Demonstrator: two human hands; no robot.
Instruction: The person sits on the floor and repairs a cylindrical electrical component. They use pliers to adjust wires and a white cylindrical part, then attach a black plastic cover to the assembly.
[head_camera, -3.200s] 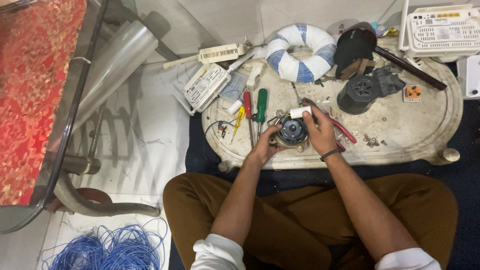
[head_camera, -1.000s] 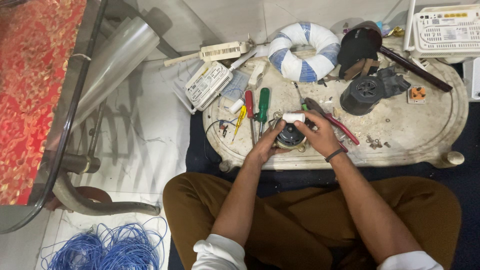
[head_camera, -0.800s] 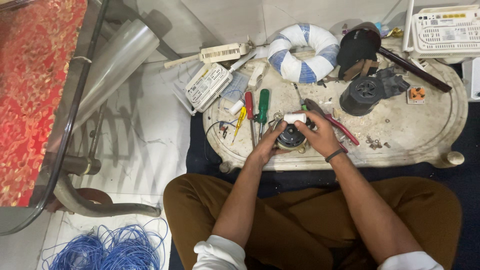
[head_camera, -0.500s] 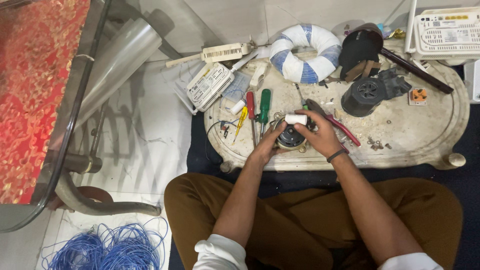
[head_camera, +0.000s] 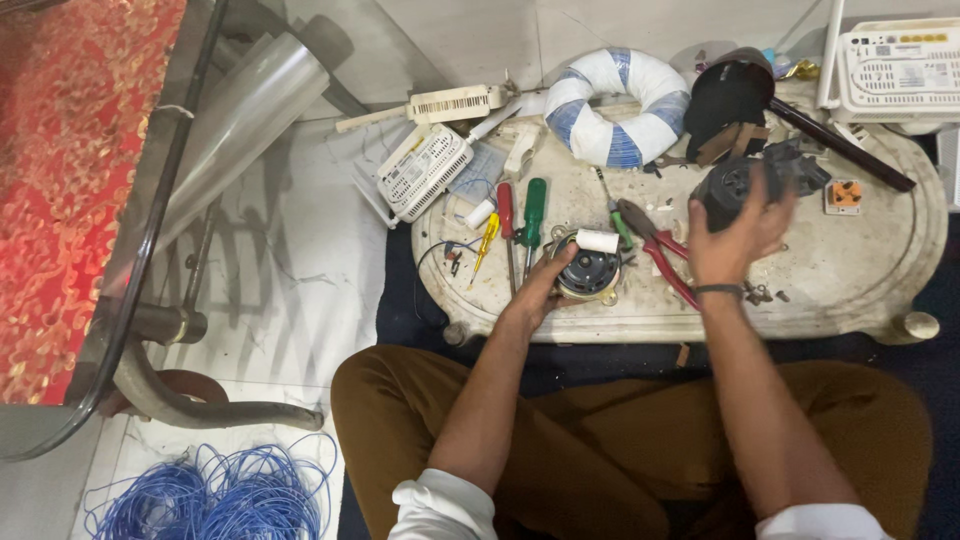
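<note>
Sitting on the floor, I face a low oval marble slab (head_camera: 860, 290). My left hand (head_camera: 540, 290) grips the side of a small round motor (head_camera: 590, 275) near the slab's front edge. A small white cylinder (head_camera: 598, 240) rests on top of the motor. My right hand (head_camera: 738, 232) is off the motor. It is blurred, with fingers spread over a black round housing (head_camera: 730, 185) further back and to the right. Red-handled pliers (head_camera: 662, 258) lie between the motor and my right wrist.
Red (head_camera: 506, 212), green (head_camera: 534, 208) and yellow (head_camera: 485, 240) screwdrivers lie left of the motor. At the slab's back are a white-and-blue wrapped ring (head_camera: 618, 108), a white vented box (head_camera: 424, 170) and an orange part (head_camera: 843, 195). A blue wire coil (head_camera: 200, 495) lies on the floor by a glass table (head_camera: 130, 250).
My right hand has left the small motor and moved up and right to the black housing. My left hand stays on the motor, and the white cylinder now sits there untouched.
</note>
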